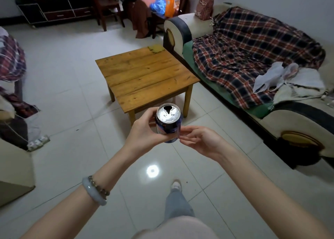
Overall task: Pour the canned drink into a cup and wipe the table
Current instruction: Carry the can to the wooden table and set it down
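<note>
A dark blue drink can point(169, 125) with a silver top and an open mouth is held upright in the air, in front of the near corner of a small wooden table point(144, 78). My left hand point(144, 128) wraps around the can's left side. My right hand point(200, 141) is beside the can's lower right, its fingertips pinched together at or near the can; whether they hold something small I cannot tell. A yellow-green cloth point(155, 48) lies on the table's far corner. No cup is in view.
A sofa point(271, 121) draped with a plaid blanket point(253, 52) runs along the right, a white plastic bag point(271, 78) on it. An armchair point(12, 166) stands at the left. Chairs, bags and a dark cabinet point(54, 11) are at the back. The floor is white tile.
</note>
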A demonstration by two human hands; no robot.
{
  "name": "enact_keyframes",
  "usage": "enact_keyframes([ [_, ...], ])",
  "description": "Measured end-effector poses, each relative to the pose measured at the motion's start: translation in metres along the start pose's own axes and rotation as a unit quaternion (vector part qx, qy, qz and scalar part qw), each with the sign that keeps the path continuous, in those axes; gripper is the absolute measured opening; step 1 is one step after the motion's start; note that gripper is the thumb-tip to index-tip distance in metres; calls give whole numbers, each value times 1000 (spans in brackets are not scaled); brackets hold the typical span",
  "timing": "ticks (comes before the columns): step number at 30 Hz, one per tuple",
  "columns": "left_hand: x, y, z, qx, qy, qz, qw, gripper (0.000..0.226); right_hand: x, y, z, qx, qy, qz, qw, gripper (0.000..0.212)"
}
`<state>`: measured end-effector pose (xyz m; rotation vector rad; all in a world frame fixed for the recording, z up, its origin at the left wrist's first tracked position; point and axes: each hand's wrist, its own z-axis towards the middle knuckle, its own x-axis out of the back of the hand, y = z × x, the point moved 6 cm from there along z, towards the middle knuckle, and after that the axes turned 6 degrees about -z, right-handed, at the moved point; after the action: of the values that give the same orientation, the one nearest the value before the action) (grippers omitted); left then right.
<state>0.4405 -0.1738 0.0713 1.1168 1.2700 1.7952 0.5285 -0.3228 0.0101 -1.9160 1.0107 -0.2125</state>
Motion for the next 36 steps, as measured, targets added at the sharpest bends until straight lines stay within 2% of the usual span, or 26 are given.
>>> enact_keyframes([
  [9, 4, -35, 156, 36, 75, 12, 996, 70, 40, -111, 141, -18, -46, -16, 999, 39],
  [18, 34, -99, 275, 94, 121, 4, 988, 72, 37, -178, 272, -33, -76, -81, 993, 38],
  [24, 68, -147, 372, 96, 109, 6, 989, 73, 33, -224, 380, -28, -69, -85, 994, 37],
  [32, 113, -191, 498, 98, 63, 10, 993, 73, 17, -288, 509, -61, -50, -57, 995, 37],
  [36, 127, -213, 540, 95, 68, 12, 993, 72, 15, -308, 558, -79, -53, -54, 994, 40],
])
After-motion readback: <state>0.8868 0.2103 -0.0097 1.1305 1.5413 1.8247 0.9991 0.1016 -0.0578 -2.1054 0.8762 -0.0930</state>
